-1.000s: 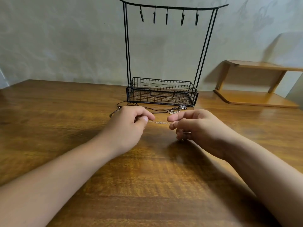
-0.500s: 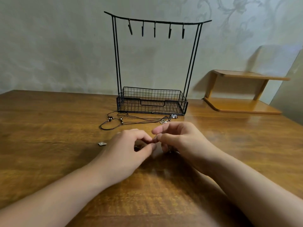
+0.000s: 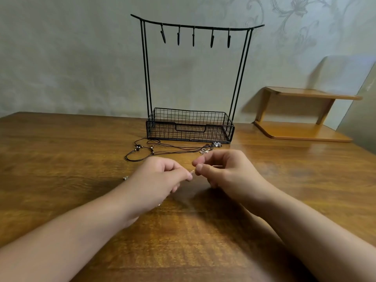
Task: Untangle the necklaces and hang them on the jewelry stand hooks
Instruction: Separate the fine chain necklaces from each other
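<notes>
I see a brown wooden table (image 3: 61, 159) with glossy grain, against a pale grey-green wall (image 3: 71, 58) with faint floral pattern upper right. A small two-tier wooden shelf (image 3: 305, 131) sits far right. Soft, dim light.

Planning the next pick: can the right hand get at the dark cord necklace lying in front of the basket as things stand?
Probably yes, once freed. The dark cord necklace lies uncovered on the table just beyond the right hand, nothing between them. But that hand and the left hand pinch a thin silver chain.
</notes>
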